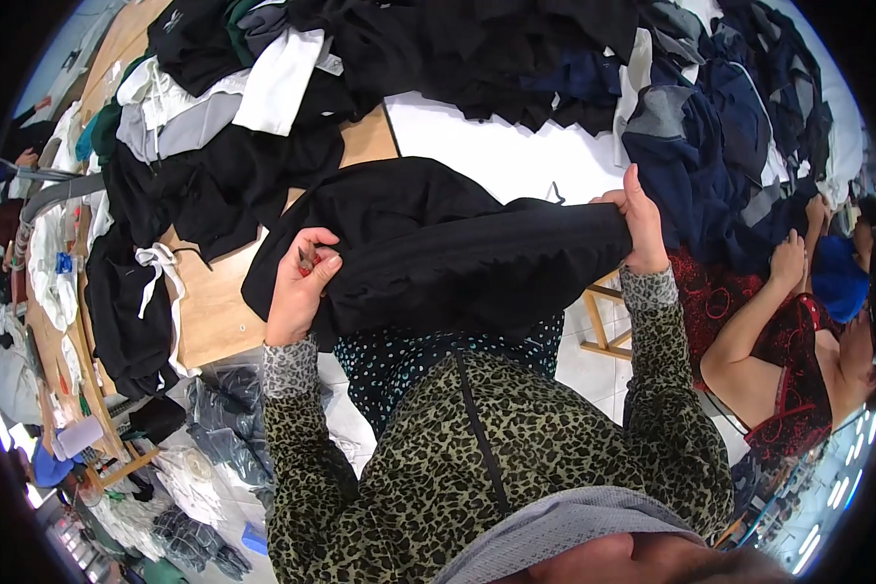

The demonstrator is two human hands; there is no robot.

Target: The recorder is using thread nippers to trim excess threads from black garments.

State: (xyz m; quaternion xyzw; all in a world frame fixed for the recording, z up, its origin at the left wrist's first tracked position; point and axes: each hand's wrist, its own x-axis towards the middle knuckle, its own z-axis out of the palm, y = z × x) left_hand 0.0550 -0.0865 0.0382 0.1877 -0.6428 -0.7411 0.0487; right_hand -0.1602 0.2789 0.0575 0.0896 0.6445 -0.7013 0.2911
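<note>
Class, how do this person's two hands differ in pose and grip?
The left hand curls around a small red tool; the right hand grips the black garment, no tool visible. The right thumb points up; the left thumb slants rightward. Both have grey patterned cuffs.

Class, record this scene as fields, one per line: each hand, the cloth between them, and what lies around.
Left hand: holds a small red tool, at the black garment's left part
Right hand: grips the garment's right end, thumb up
Cloth: black, stretched between both hands
Left side: black garment with white drawstring, on a wooden tabletop
Right side: navy garments; a co-worker's hand by them
</note>
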